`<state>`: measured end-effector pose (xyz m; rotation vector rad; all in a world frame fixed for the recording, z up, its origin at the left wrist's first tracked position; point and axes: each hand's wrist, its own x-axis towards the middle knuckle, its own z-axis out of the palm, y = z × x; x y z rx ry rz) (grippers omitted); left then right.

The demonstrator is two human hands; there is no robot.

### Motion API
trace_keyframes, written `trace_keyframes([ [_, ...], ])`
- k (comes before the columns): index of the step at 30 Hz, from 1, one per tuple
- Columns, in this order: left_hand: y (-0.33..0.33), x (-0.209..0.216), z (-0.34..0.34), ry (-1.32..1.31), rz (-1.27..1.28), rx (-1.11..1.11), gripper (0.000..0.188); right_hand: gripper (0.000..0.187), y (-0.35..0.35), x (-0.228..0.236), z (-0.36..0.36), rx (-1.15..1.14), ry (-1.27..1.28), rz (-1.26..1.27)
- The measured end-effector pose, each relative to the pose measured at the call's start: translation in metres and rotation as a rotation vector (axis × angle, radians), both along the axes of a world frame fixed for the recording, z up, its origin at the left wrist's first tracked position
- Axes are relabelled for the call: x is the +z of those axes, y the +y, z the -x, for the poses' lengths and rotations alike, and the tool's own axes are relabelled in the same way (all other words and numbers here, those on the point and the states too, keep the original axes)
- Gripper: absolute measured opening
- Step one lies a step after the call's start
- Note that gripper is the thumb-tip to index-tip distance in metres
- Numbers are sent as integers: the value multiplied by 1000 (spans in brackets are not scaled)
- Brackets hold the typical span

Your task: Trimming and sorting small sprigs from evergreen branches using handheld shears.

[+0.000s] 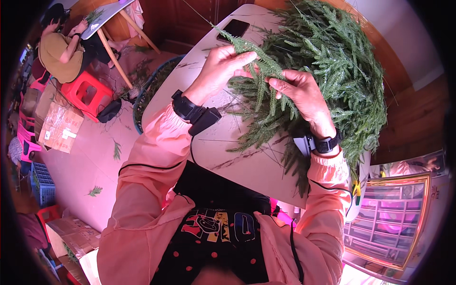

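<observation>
Over the white table (213, 156) I hold a green artificial pine sprig (256, 54) up between both hands. My left hand (221, 66) pinches it by the stem side, thumb stretched along it. At its lower, leafy end, my right hand (301, 92) has thumb and fingers closed on the needles. A thin bare stem runs from the sprig toward the upper left. Behind and to the right of my hands lies a large heap of similar pine sprigs (342, 71), some spilling under my right wrist. Dark devices are strapped to both wrists.
A black phone (233, 30) lies at the table's far edge. Yellow-handled pliers (356, 187) are at its right edge. Left of the table stand a blue basket (142, 102), a red stool (88, 92) and a cardboard box (61, 123). A seated person (61, 50) works at another table.
</observation>
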<state>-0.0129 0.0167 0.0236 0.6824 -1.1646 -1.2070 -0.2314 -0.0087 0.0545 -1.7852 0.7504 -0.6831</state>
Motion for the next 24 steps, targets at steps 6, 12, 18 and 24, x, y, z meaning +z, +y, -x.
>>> trace_keyframes([
  [6, 0, -4, -3, 39, -18, -105, 23, 16, 0, -5, -5, -40, 114, 101],
  [12, -6, -9, -6, 153, -60, -60, 23, 17, -5, -4, -1, 72, 28, 103],
  [18, -4, -3, -10, 160, -50, 60, 18, 18, -1, 6, 5, 16, 31, 29],
  [24, -5, -4, -9, 123, -8, 44, 22, 18, -8, -2, 5, 95, 197, 96],
])
